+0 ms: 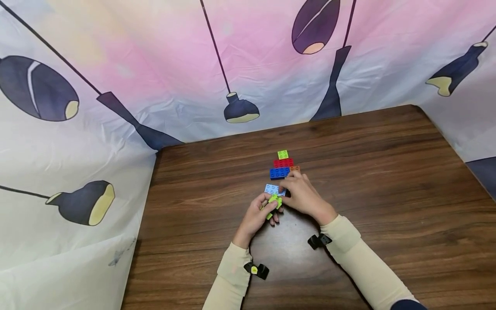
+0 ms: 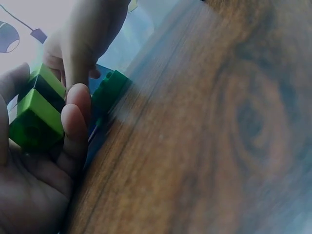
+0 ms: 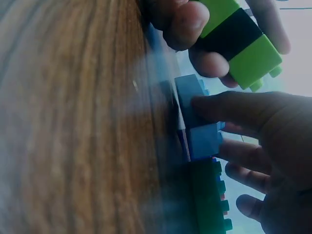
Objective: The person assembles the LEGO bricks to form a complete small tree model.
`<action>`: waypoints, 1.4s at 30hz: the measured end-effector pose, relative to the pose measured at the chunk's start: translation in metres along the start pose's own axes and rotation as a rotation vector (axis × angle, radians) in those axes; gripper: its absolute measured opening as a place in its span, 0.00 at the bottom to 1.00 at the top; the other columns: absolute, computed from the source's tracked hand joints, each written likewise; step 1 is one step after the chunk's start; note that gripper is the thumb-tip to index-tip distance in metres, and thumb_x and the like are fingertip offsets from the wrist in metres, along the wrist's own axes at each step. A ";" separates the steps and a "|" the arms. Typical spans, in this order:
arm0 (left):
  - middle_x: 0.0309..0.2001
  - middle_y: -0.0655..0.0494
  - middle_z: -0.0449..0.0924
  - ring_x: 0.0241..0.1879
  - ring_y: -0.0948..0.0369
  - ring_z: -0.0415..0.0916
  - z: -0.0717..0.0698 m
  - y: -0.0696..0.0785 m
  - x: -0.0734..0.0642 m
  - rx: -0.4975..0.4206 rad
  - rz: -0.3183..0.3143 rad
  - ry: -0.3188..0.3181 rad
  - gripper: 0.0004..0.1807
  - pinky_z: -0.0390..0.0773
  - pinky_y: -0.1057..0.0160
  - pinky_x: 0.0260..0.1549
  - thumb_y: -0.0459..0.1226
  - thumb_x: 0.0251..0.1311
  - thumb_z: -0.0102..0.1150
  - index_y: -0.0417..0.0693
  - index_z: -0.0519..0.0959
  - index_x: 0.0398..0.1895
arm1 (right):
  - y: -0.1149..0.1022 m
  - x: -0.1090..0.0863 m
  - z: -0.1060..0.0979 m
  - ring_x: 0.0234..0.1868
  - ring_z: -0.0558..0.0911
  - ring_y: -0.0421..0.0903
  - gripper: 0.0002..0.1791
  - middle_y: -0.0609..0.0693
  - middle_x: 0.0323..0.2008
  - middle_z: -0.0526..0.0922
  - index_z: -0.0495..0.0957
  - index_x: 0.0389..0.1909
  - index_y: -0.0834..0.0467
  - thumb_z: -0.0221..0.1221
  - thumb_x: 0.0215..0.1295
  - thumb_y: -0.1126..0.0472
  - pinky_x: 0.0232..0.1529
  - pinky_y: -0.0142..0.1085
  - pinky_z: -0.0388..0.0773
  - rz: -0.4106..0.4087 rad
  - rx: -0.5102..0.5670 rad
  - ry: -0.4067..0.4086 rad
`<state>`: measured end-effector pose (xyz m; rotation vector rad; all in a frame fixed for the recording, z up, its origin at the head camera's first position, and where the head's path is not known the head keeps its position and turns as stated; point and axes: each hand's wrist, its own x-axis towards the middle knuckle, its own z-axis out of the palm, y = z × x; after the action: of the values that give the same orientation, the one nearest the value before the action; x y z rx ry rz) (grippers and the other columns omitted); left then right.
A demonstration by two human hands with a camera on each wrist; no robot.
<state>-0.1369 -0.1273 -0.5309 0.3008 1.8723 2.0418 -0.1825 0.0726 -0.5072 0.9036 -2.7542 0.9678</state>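
My left hand [image 1: 258, 215] grips a small stack of lime green and black toy building bricks [image 3: 233, 36] between thumb and fingers, raised over the table. In the left wrist view the black layer lies between lime green ones. My right hand [image 1: 304, 193] is just beyond it, pinching a light blue brick [image 1: 271, 188] that sits low at the tabletop. The right wrist view has the thumb [image 3: 219, 105] against the near side of this brick, the other fingers past its studs. Beside it lies a dark green brick [image 3: 207, 195], hidden from the head view by my right hand.
Past my hands on the brown wooden table [image 1: 201, 193] lie a blue brick [image 1: 279, 173], a red brick [image 1: 283, 162], an orange brick [image 1: 295, 168] and a lime green brick [image 1: 283, 154]. A printed cloth [image 1: 174, 64] hangs along the table's far and left edges.
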 end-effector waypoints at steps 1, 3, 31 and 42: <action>0.37 0.39 0.85 0.23 0.62 0.79 0.000 0.000 0.000 -0.003 0.003 0.000 0.05 0.80 0.68 0.21 0.33 0.79 0.52 0.38 0.74 0.46 | 0.000 0.000 0.000 0.52 0.77 0.54 0.08 0.49 0.37 0.88 0.86 0.35 0.55 0.77 0.60 0.63 0.51 0.53 0.71 0.004 0.011 0.004; 0.36 0.43 0.85 0.22 0.62 0.78 0.000 -0.001 0.000 -0.007 0.012 -0.001 0.05 0.79 0.68 0.20 0.33 0.79 0.52 0.39 0.74 0.46 | 0.002 0.001 0.000 0.51 0.78 0.54 0.08 0.49 0.37 0.88 0.85 0.35 0.55 0.77 0.60 0.63 0.51 0.54 0.71 0.011 0.032 0.017; 0.33 0.47 0.84 0.21 0.63 0.77 -0.001 -0.003 0.002 0.016 0.033 0.017 0.06 0.79 0.68 0.19 0.34 0.78 0.54 0.37 0.74 0.47 | 0.004 0.003 -0.011 0.29 0.83 0.52 0.05 0.53 0.38 0.88 0.83 0.41 0.60 0.68 0.71 0.63 0.27 0.34 0.79 0.200 0.631 -0.001; 0.32 0.48 0.82 0.22 0.62 0.78 -0.001 -0.004 0.003 0.002 0.035 0.018 0.04 0.79 0.68 0.19 0.32 0.79 0.51 0.38 0.72 0.46 | 0.006 0.005 -0.006 0.38 0.84 0.50 0.04 0.55 0.39 0.86 0.82 0.43 0.63 0.64 0.75 0.65 0.37 0.34 0.80 0.199 0.763 -0.026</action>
<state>-0.1396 -0.1273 -0.5351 0.3183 1.8923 2.0727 -0.1905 0.0779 -0.5045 0.6959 -2.5162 2.1255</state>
